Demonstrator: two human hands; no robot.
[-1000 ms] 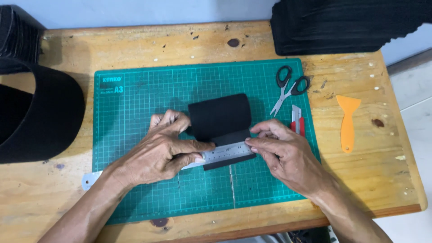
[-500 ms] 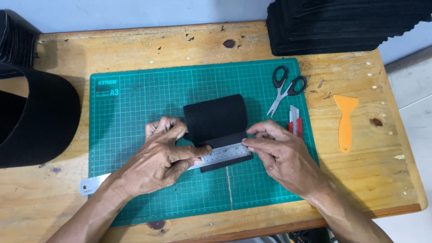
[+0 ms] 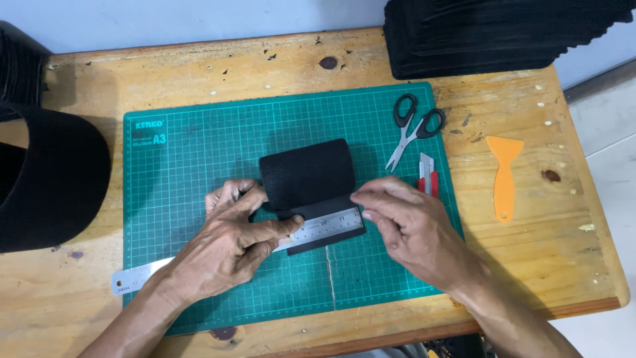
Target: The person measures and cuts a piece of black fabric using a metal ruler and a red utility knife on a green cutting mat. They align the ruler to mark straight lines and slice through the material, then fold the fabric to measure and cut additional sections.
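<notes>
A piece of black felt-like fabric point(image 3: 308, 174) lies curled over on the green cutting mat point(image 3: 199, 159). A steel ruler point(image 3: 328, 227) lies slanted across the fabric's near edge, its far end sticking out left onto the wood. My left hand point(image 3: 228, 242) presses down on the ruler and the fabric's left edge. My right hand point(image 3: 411, 229) rests at the ruler's right end, fingers curled and touching the fabric, with nothing in its grasp.
Black-handled scissors point(image 3: 414, 126) and a red utility knife point(image 3: 427, 176) lie on the mat's right side. An orange plastic scraper point(image 3: 505, 176) rests on the wooden table point(image 3: 199, 66). A stack of black sheets point(image 3: 497, 33) sits at the back right, black rolled material point(image 3: 46, 179) at left.
The fabric and ruler have shifted slightly on the mat. My right hand has drawn a little away from the ruler's end; my left hand keeps pressing.
</notes>
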